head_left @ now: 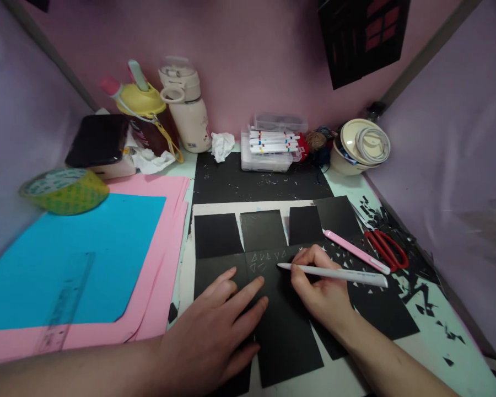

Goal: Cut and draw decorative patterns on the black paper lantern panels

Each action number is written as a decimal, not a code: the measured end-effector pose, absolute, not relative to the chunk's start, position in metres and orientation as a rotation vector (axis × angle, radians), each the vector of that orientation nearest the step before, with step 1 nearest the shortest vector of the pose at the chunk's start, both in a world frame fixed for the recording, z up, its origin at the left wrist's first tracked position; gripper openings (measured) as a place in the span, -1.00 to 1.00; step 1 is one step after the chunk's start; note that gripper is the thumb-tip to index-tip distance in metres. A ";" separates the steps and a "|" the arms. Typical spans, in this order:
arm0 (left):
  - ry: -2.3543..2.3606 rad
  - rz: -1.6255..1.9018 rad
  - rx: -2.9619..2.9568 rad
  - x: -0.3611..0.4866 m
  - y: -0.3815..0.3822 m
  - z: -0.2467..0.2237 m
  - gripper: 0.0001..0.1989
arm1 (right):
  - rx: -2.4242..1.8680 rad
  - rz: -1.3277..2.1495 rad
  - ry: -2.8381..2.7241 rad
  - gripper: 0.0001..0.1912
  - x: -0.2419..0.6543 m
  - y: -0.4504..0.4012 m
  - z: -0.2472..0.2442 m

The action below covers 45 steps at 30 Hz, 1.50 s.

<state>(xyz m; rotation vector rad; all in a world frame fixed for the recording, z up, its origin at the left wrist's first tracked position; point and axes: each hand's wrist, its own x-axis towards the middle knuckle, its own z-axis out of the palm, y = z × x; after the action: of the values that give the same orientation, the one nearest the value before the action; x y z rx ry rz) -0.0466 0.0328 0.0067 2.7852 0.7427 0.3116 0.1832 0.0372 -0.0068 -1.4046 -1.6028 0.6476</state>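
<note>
Black paper (289,331) cut into panels and flaps lies in front of me. Small light triangle outlines run across its middle, and small triangular holes show on its right part. My left hand (227,314) rests flat on the paper, fingers spread, below the outlines. A white pen (339,272) is gripped in my right hand (320,284), its tip at the paper just right of the drawn triangles. Beyond that hand, a pink craft knife (357,252) lies across the paper's right part. Beside the knife are red-handled scissors (386,251), their blades partly hidden among black scraps.
Blue sheet (136,242), pink sheets (157,286), clear ruler (68,298) and yellow-green tape roll (66,190) lie left. Behind stand a white bottle (190,118), yellow-lidded cup (149,118), box of markers (273,146) and round tub (351,149). Black scraps (425,298) litter the right.
</note>
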 end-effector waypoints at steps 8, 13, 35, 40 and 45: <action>0.741 0.320 2.779 -0.048 0.032 0.005 -0.53 | -1.381 0.708 -1.653 -0.82 0.183 0.035 -0.006; 0.733 0.312 2.781 -0.048 0.031 0.004 -0.52 | -1.365 0.704 -1.679 -0.82 0.182 0.035 -0.005; 0.739 0.304 2.788 -0.048 0.032 0.005 -0.52 | -1.431 0.639 -1.592 -0.80 0.183 0.035 -0.012; 0.728 0.318 2.788 -0.048 0.032 0.006 -0.53 | -1.440 0.614 -1.565 -0.78 0.184 0.035 -0.010; 0.737 0.325 2.773 -0.048 0.032 0.005 -0.53 | -1.421 0.627 -1.528 -0.81 0.186 0.036 -0.011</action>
<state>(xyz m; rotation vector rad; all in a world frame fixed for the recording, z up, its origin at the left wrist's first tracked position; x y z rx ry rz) -0.0479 0.0318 0.0046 2.7729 0.7371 0.3251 0.1857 0.0355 -0.0109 -1.4215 -1.5280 0.6272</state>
